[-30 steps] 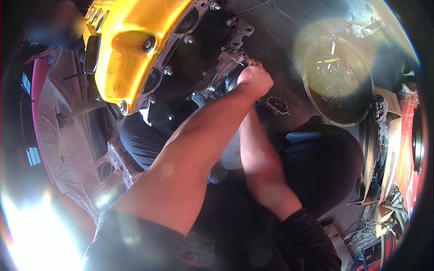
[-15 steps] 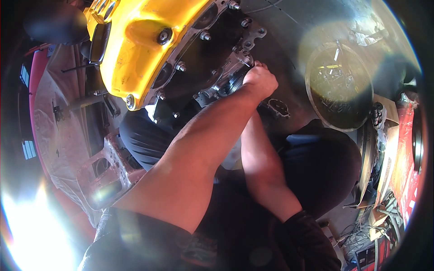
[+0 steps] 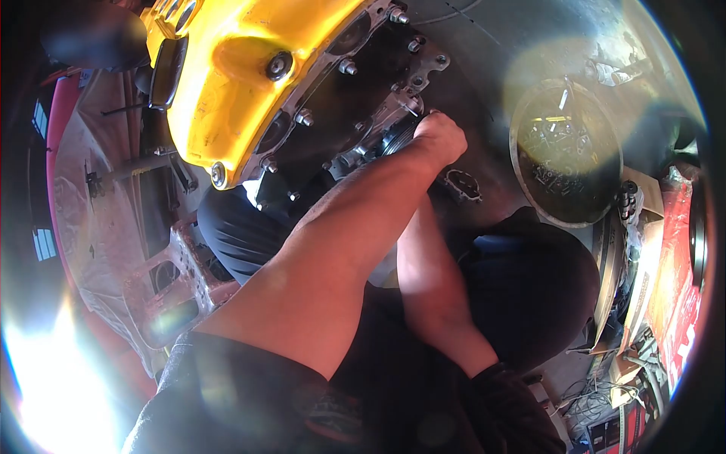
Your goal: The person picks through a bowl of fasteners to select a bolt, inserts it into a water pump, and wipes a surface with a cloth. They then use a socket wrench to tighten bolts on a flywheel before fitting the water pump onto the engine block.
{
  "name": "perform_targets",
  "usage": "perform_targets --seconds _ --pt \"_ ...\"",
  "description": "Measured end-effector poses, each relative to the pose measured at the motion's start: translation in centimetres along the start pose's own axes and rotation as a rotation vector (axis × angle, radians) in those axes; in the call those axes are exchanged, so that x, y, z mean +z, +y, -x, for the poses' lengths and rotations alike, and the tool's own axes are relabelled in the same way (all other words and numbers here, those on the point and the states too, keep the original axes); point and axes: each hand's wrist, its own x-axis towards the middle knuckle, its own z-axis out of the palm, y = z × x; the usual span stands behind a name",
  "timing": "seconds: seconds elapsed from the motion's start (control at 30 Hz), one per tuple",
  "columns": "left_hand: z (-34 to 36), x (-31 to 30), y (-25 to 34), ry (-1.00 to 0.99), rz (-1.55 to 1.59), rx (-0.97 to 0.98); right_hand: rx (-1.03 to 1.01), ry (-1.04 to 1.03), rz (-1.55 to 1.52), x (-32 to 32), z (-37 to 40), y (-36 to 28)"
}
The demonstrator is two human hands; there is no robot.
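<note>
My left hand is closed in a fist beside a ribbed black pulley on the lower side of an engine; whatever its fingers grip is hidden. My right forearm reaches up beneath the left one, and the right hand is hidden behind it. Above my hands, the engine's yellow cover fills the upper left, edged with bolts and nuts. A metal bracket with holes sticks out near the pulley. On the floor just right of my left hand lies a small dark ring-shaped part.
A round pan holding many small metal pieces stands on the floor to the right. Boxes, a red plastic wrapper and tangled wires crowd the far right. A worn perforated frame and plastic sheeting are on the left.
My left hand has dropped slightly downward beside the pulley and stays closed. The view has shifted a little.
</note>
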Motion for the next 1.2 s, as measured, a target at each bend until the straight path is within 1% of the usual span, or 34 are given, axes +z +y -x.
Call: perform_targets --seconds 0.2,0.3,0.6,0.7,0.8,0.9,1.0,1.17,1.2 --pt "-0.6 -0.3 -0.1 -0.062 0.008 0.027 0.002 0.004 0.004 0.3 0.0 -0.2" --pt "-0.7 -0.1 -0.1 -0.053 -0.020 0.043 0.004 0.006 -0.001 0.6 0.1 -0.2" --pt "-1.5 0.2 0.0 -0.074 0.049 -0.025 0.025 0.004 0.002 1.2 0.4 -0.5" --pt "-1.4 0.1 0.0 -0.079 0.018 0.021 0.029 0.021 -0.003 0.7 0.3 -0.6" --pt "-1.5 0.2 0.0 -0.083 -0.030 0.023 0.018 0.006 -0.017 1.0 0.3 -0.9" --pt "-1.4 0.0 0.2 -0.121 -0.085 0.046 0.022 0.004 -0.027 0.9 0.1 -0.8" --pt "-0.9 0.1 0.4 -0.066 -0.075 0.024 0.028 -0.002 -0.039 1.0 0.3 -1.0" --pt "-0.7 1.5 1.1 -0.054 -0.059 -0.001 0.030 0.000 -0.054 1.0 0.2 -1.2" --pt "-1.1 0.6 0.4 -0.031 -0.060 -0.014 0.030 -0.008 -0.062 1.2 0.3 -1.6"
